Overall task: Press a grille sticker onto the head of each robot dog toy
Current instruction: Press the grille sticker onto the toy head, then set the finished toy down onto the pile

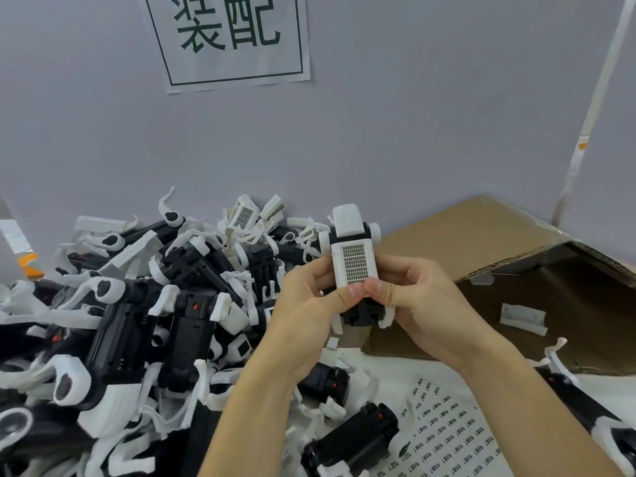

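Both thumbs press the lower edge of the grille sticker (354,264) on a robot dog toy (351,259), gripped by the left hand (308,311) and right hand (418,304) above the table; a heap of toys (137,304) lies left; a cardboard box (516,270) right; a sticker sheet (454,432) below.
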Motion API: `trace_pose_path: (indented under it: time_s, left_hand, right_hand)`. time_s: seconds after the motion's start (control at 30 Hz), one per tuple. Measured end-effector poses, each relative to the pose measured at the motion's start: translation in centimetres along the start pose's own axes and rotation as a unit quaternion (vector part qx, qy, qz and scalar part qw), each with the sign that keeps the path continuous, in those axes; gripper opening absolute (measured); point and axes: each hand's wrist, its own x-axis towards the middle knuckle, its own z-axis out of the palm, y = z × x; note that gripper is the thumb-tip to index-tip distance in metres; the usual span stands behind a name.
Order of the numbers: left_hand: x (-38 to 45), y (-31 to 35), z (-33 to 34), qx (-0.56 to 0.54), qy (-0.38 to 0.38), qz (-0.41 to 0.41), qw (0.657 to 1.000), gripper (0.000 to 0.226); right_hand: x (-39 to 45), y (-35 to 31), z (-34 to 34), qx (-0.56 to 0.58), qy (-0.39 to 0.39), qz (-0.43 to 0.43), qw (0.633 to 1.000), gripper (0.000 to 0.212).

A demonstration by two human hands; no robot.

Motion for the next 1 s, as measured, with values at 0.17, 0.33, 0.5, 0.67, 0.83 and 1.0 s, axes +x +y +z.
trace_pose_path:
  time_s: [0.17,0.33,0.5,0.67,0.83,1.0]
  left_hand:
    - [0.3,-0.4,1.2,-0.034,0.109,-0.052,0.992,0.032]
    - [0.4,-0.1,1.6,-0.033,0.156,-0.073,0.985,0.025]
    - [0.2,1.1,2.2,-0.152,0.072,-0.049,0.985,0.037]
    - [0.2,1.3,1.9,-0.101,0.100,-0.036,0.989,0.030]
    - [0.1,1.9,1.0,-0.053,0.182,0.032,0.981,0.026]
    - [0.0,2.2,0.5,0.026,0.232,0.067,0.970,0.034]
  right_hand:
    - [0.1,0.7,1.3,-0.178,0.071,-0.043,0.981,0.030]
    - [0.3,1.7,3.1,-0.326,0.111,-0.079,0.935,0.018]
    - [0.3,1.9,2.9,-0.357,0.175,-0.073,0.915,0.007]
    - [0.4,1.2,1.4,-0.258,0.214,-0.076,0.939,0.025]
    - [0.5,1.8,-0.2,-0.118,0.223,0.043,0.967,0.024]
    - [0.2,1.2,-1.5,0.105,0.148,0.097,0.979,0.030]
